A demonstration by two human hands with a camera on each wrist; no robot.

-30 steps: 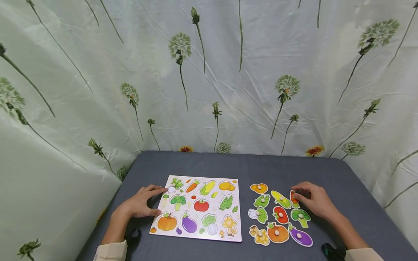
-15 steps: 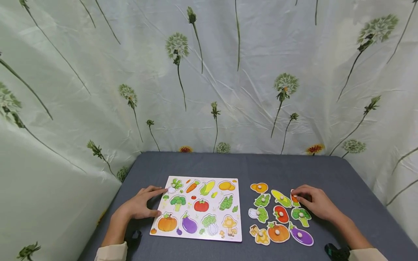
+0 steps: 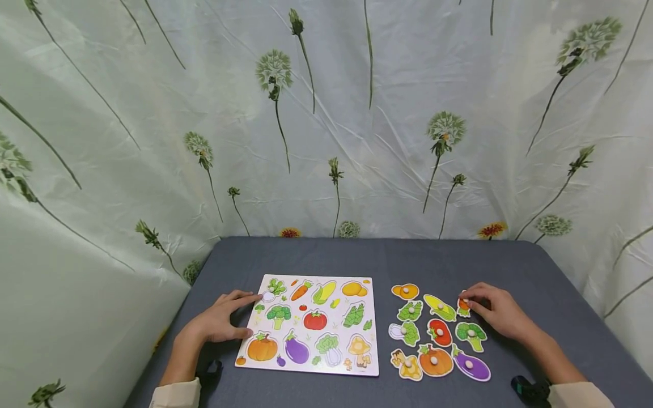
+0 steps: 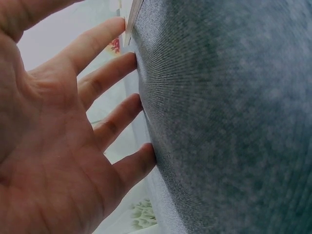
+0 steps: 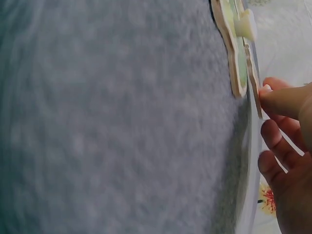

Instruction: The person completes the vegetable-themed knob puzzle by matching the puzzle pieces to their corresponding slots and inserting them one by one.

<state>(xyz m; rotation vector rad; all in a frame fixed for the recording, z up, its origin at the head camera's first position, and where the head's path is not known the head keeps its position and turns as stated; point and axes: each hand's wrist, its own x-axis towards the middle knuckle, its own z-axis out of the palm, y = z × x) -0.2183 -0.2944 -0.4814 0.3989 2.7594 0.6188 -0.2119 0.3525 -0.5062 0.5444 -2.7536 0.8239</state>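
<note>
My left hand (image 3: 224, 317) rests at the left edge of a white vegetable puzzle board (image 3: 306, 370), thumb and index finger touching it. The left wrist view shows the other fingers (image 4: 117, 119) spread against the dark cloth beside the board (image 4: 134, 19). To the right, my right hand (image 3: 497, 310) pinches the knob of the carrot puzzle piece (image 3: 463, 311) between thumb and index finger. In the right wrist view the carrot piece (image 5: 254, 83) appears edge-on, behind a green knobbed piece (image 5: 234, 58). Its remaining fingers are loosely bent.
Several knobbed pieces lie right of the board, among them corn (image 3: 439, 309), tomato (image 3: 440, 332), broccoli (image 3: 471, 338), pumpkin (image 3: 435, 362), eggplant (image 3: 471, 368) and mushroom (image 3: 410, 369). A dark cloth covers the table (image 3: 316, 255). A dandelion-print curtain (image 3: 377, 187) hangs behind.
My right hand has shifted slightly right and away from me, and the carrot piece has moved with it, off from the corn and broccoli pieces. The left hand stays put.
</note>
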